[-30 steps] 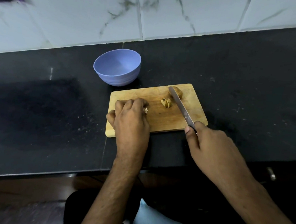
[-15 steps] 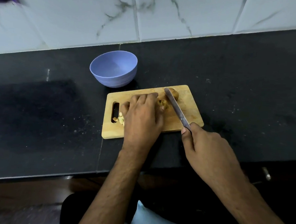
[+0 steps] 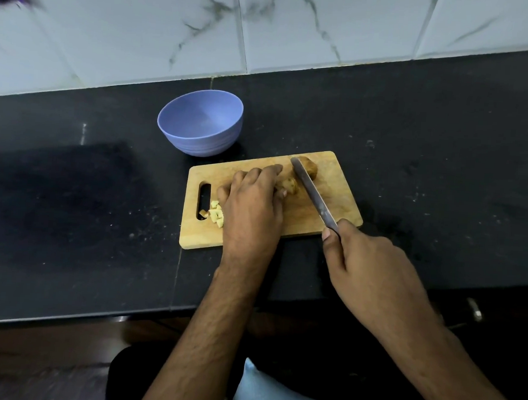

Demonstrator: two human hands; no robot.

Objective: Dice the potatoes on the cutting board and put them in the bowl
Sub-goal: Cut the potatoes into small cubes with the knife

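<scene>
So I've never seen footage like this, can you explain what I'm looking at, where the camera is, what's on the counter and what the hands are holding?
There is no machine here: a person works with two bare hands. The one camera sits on their head and looks down, so the arms reach in from the bottom. On the black counter lie a wooden cutting board and, behind it, a blue bowl with nothing in it. The right hand grips a knife, its blade angled across the board. The left hand holds a potato piece steady beside the blade. Another potato piece sits behind the blade, and small diced bits lie by the board's handle slot.
</scene>
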